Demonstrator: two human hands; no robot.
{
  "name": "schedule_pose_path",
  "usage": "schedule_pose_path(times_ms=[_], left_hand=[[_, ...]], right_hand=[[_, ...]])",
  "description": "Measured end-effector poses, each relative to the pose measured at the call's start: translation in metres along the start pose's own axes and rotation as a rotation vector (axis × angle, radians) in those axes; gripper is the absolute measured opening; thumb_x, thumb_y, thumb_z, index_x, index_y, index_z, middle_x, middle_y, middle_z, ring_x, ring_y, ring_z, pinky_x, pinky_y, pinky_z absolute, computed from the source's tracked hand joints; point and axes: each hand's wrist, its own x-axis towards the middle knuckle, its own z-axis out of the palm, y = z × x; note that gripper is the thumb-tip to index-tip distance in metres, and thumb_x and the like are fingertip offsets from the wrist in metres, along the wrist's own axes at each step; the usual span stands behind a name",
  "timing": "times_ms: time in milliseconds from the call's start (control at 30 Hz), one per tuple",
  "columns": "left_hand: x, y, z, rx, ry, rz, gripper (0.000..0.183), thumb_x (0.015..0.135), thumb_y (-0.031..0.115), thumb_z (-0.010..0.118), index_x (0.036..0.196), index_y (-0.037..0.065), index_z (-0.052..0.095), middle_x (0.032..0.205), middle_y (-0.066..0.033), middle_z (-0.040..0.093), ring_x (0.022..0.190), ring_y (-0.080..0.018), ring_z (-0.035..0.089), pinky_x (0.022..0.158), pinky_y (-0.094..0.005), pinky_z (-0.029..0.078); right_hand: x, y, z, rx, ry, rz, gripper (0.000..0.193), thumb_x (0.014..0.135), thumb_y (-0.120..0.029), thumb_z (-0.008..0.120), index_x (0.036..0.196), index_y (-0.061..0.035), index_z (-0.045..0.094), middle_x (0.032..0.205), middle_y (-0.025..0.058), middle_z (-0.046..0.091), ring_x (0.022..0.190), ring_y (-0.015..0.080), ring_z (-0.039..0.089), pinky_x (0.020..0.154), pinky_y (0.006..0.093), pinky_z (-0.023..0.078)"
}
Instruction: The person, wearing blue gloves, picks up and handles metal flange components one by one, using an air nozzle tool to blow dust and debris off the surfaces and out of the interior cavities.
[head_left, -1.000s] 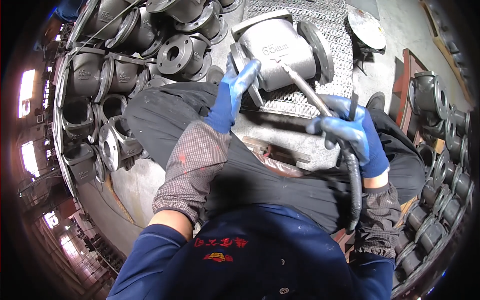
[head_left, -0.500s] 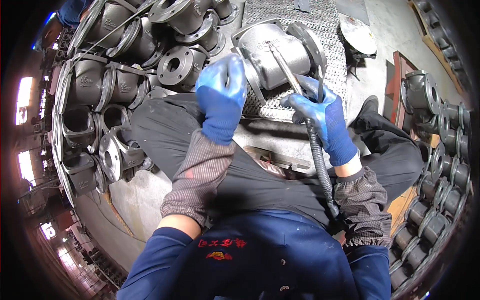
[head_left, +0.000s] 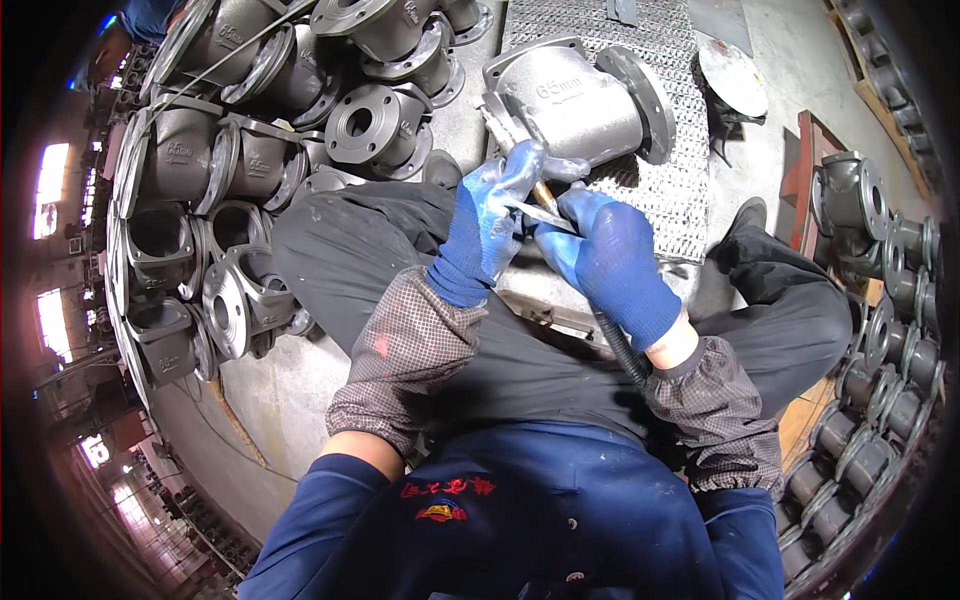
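A pen-shaped metal hand tool with a black ribbed hose is in my right hand, whose fingers are wrapped round it. My left hand closes on the tool's front part, just short of the casting. A pale, narrow strip shows between the two gloves; what it belongs to is unclear. Both gloves are blue and worn pale at the fingers. Right beyond them, a grey cast-metal valve body lies on its side, with a round flange to the right and raised lettering on top.
Under the casting is a textured metal plate. Similar castings are stacked at the left, and more line the right side. A round-topped stool stands at the far right. My bent legs flank the work.
My right hand has drawn the tool back and left, off the casting's top. My left hand has moved right and closed on the tool. The view has shifted slightly.
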Motion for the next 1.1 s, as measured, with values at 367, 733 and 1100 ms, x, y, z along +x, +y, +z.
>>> schedule_pose_path(times_ms=[367, 733, 1100], left_hand=[[0.011, 0.009, 0.001, -0.322, 0.216, -0.432, 0.038, 0.098, 0.025, 0.04, 0.097, -0.006, 0.06, 0.094, -0.0124, 0.064, 0.085, -0.0168, 0.061, 0.077, -0.0276, 0.049], [0.005, -0.038, 0.002, -0.142, 0.359, -0.423, 0.035, 0.086, 0.005, 0.051, 0.119, -0.007, 0.048, 0.105, -0.0211, 0.059, 0.093, -0.0286, 0.061, 0.081, -0.0332, 0.05], [0.001, -0.034, 0.0, 0.167, 0.272, -0.206, 0.038, 0.08, -0.005, 0.044, 0.117, -0.01, 0.048, 0.112, -0.0279, 0.055, 0.104, -0.0397, 0.056, 0.092, -0.0411, 0.044]], right_hand=[[0.018, 0.024, -0.044, 1.097, -0.485, 0.268, 0.038, 0.091, -0.032, 0.05, 0.094, 0.0038, 0.062, 0.073, 0.0107, 0.067, 0.047, 0.0095, 0.055, 0.044, 0.0211, 0.043], [0.104, 0.067, -0.033, 0.106, -0.27, -0.835, 0.025, 0.09, -0.017, 0.044, 0.103, 0.0012, 0.057, 0.081, 0.0132, 0.065, 0.065, 0.0236, 0.062, 0.061, 0.0324, 0.048], [0.122, 0.05, -0.027, -0.053, -0.277, -0.839, 0.023, 0.089, -0.015, 0.045, 0.093, 0.0043, 0.057, 0.074, 0.0189, 0.064, 0.073, 0.0328, 0.065, 0.067, 0.0367, 0.052]])
